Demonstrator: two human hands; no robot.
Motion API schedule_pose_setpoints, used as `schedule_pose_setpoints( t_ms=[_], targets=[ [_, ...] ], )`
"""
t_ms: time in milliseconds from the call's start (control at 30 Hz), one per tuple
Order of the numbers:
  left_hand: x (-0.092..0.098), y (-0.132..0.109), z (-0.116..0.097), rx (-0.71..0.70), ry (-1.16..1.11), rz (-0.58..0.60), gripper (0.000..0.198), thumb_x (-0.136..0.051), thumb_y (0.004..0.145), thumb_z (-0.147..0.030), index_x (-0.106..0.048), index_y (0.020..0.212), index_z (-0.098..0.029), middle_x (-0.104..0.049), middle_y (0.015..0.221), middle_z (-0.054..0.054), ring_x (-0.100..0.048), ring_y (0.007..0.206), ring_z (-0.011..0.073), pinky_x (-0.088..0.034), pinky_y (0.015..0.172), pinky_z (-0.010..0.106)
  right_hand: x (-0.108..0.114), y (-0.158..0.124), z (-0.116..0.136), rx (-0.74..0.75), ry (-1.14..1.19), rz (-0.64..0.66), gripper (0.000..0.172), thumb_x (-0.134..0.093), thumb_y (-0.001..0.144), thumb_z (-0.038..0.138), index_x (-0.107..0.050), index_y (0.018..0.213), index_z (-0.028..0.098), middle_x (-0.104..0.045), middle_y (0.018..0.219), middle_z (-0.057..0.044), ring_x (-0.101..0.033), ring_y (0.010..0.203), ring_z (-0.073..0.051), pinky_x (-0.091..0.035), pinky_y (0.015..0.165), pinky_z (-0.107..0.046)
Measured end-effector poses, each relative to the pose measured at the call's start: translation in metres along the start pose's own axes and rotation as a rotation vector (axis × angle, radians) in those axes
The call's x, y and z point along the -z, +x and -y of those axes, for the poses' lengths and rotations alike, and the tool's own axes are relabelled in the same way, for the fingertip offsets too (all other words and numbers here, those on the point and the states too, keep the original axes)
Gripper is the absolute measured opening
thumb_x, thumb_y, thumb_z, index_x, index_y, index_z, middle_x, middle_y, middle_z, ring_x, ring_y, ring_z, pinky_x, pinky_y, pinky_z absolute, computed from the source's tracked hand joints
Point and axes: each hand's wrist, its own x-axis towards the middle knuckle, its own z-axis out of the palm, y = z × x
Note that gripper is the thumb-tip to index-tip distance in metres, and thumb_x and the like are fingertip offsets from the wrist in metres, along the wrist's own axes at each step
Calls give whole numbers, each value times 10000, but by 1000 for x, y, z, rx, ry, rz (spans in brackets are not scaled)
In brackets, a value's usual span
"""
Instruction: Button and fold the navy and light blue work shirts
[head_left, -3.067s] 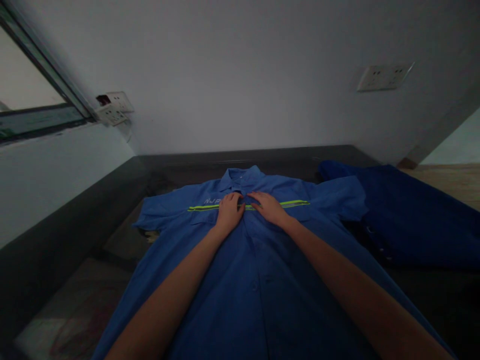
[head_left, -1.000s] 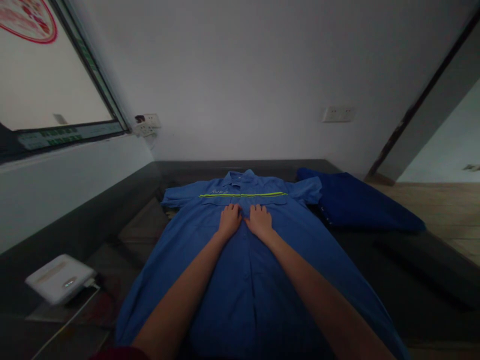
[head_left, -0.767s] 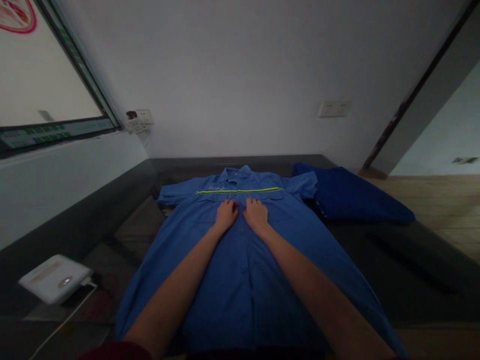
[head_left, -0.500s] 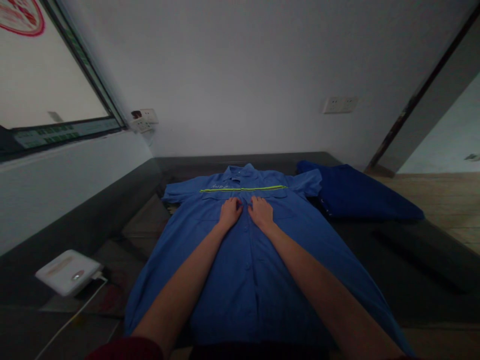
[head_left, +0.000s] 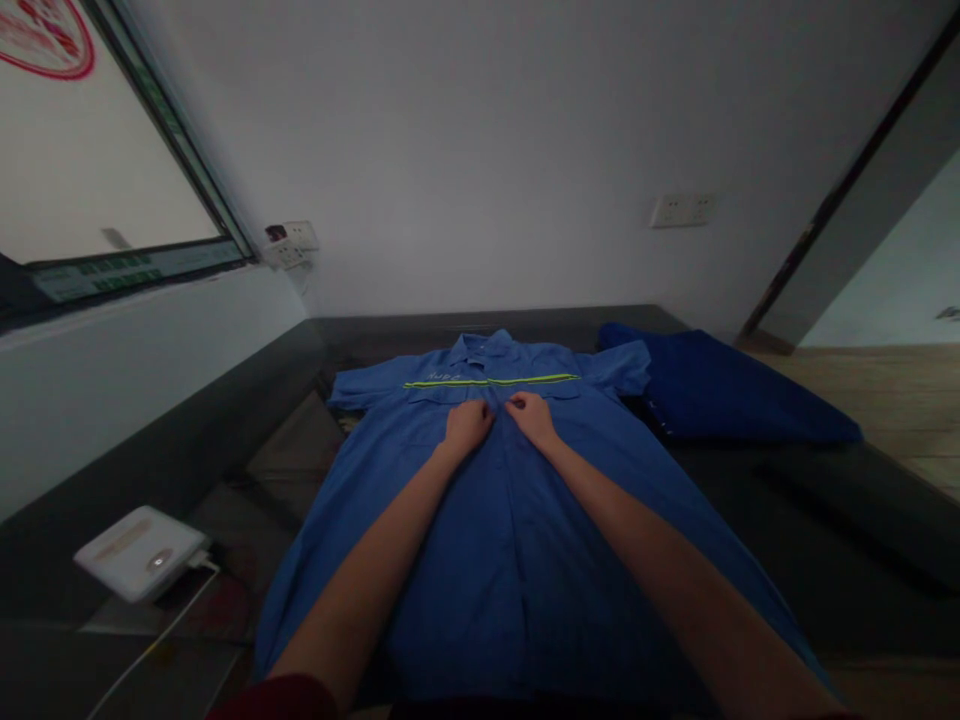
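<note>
A blue short-sleeved work shirt [head_left: 510, 540] with a yellow-green chest stripe lies face up and spread flat on a dark surface [head_left: 247, 440], collar away from me. Both my hands meet at its front opening, just below the stripe. The fingers of my left hand [head_left: 466, 427] are curled and pinch the left edge of the opening. Across the opening, my right hand [head_left: 531, 415] curls its fingers on the right edge in the same way. The fingertips nearly touch. Both forearms stretch out over the shirt's lower half.
A darker blue garment [head_left: 742, 400] lies folded to the right of the shirt, touching its sleeve. A white box with a cable [head_left: 140, 551] sits at the near left. Wall sockets [head_left: 292, 240] hang by the window, another socket [head_left: 681, 210] on the back wall. Wooden floor shows far right.
My hands have slid down from the stripe to just below it as the view pulled back. In the last half second the fingers went from lying flat to curled on the shirt's opening.
</note>
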Motion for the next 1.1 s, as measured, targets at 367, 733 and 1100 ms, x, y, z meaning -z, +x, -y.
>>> schedule_pose_setpoints(
  t_ms=[367, 733, 1100],
  targets=[
    [-13, -1, 5, -130, -109, -161, 106, -511, 893, -252, -596, 892, -189, -665, 882, 59, -609, 843, 186, -410, 727, 256, -12, 14, -12, 94, 186, 35, 155, -570, 792, 209, -715, 783, 157, -729, 801, -73, -647, 728, -193, -475, 692, -281],
    [-16, -1, 12, -149, -287, -218, 92, -528, 877, -224, -609, 858, -184, -659, 819, 44, -598, 759, 173, -414, 678, 247, -19, 7, -18, 102, 212, 83, 163, -559, 805, 206, -706, 846, 149, -723, 831, -74, -646, 749, -194, -481, 727, -294],
    [-14, -2, 8, -129, -200, -206, 70, -526, 889, -224, -588, 879, -193, -659, 857, 48, -607, 795, 181, -412, 687, 250, -17, 12, -19, 138, 180, 122, 202, -538, 803, 116, -681, 935, 168, -709, 871, -65, -641, 803, -192, -486, 792, -319]
  ],
)
